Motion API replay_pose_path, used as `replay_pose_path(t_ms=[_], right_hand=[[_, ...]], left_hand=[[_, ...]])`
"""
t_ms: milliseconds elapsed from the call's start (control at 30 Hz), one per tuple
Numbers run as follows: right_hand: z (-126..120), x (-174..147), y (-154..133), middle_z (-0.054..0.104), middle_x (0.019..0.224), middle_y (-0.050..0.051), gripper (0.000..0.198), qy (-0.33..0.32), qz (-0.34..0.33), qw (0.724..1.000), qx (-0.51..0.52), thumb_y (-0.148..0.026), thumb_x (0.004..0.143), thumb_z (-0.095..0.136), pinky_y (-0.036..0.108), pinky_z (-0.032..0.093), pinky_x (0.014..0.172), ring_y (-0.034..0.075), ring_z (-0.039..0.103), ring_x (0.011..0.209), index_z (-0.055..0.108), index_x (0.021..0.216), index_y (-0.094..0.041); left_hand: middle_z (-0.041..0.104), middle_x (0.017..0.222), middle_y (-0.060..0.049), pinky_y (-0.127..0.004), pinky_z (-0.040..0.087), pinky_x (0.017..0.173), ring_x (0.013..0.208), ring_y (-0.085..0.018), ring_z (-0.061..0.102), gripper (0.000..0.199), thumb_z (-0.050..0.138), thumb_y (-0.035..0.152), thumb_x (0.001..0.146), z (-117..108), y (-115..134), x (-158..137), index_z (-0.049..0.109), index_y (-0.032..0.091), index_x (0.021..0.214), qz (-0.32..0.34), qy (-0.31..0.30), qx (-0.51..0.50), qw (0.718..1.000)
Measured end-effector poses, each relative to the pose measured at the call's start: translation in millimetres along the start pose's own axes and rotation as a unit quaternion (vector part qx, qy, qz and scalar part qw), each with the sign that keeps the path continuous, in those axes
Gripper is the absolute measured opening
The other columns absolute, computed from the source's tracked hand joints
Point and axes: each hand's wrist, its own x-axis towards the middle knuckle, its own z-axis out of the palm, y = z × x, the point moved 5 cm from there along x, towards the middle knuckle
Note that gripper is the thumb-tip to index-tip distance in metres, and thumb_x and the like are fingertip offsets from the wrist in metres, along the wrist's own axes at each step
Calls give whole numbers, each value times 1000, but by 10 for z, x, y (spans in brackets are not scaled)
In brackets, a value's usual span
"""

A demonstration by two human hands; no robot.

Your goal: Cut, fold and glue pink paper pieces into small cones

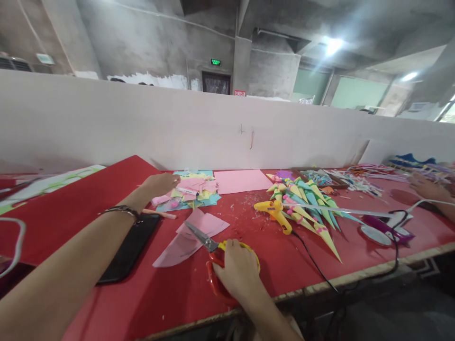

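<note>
My right hand [240, 267] is closed around the scissors [201, 235], which have yellow and red handles. Their blades point up and left over cut pink paper pieces [177, 251] lying on the red table. My left hand [161, 185] reaches out to the left edge of a pile of pink, yellow and blue paper scraps [199, 184]. Its fingers are mostly hidden, so I cannot make out whether they hold anything. Beneath my left forearm lies a black phone [137, 246], with a thin pinkish stick [163, 214] beside it.
A yellow glue gun [273, 210] lies beside a heap of yellow and blue paper cones [313, 203]. Behind the scraps is a pink sheet [241, 181]. A red board [81, 203] stands at the left. Another person's hand [426, 187] is at the far right, near a purple tool [387, 228].
</note>
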Motion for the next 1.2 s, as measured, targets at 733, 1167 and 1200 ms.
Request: replay_pose_path(t_ms=[733, 1167, 1200], right_hand=[[-134, 49, 170, 64, 93, 12, 36, 91, 38, 995, -11, -44, 81, 46, 32, 45, 66, 25, 63, 84, 55, 97, -13], [-205, 176, 453, 65, 94, 16, 34, 83, 104, 989, -60, -39, 81, 50, 29, 44, 65, 23, 63, 82, 60, 96, -10], [-202, 179, 446, 66, 94, 15, 34, 81, 101, 990, -60, -40, 81, 50, 29, 44, 65, 23, 63, 82, 61, 94, -11]], left_hand=[[57, 108, -14, -43, 34, 94, 107, -28, 48, 29, 44, 28, 80, 373, 2, -1219, 56, 13, 102, 125, -35, 255, 958], [53, 120, -12, -38, 40, 89, 110, -25, 49, 45, 46, 37, 83, 995, 337, -1404, 43, 22, 125, 174, -129, 245, 945], [53, 121, -11, -38, 40, 90, 110, -25, 49, 42, 46, 36, 82, 968, 333, -1399, 46, 23, 122, 170, -128, 245, 946]])
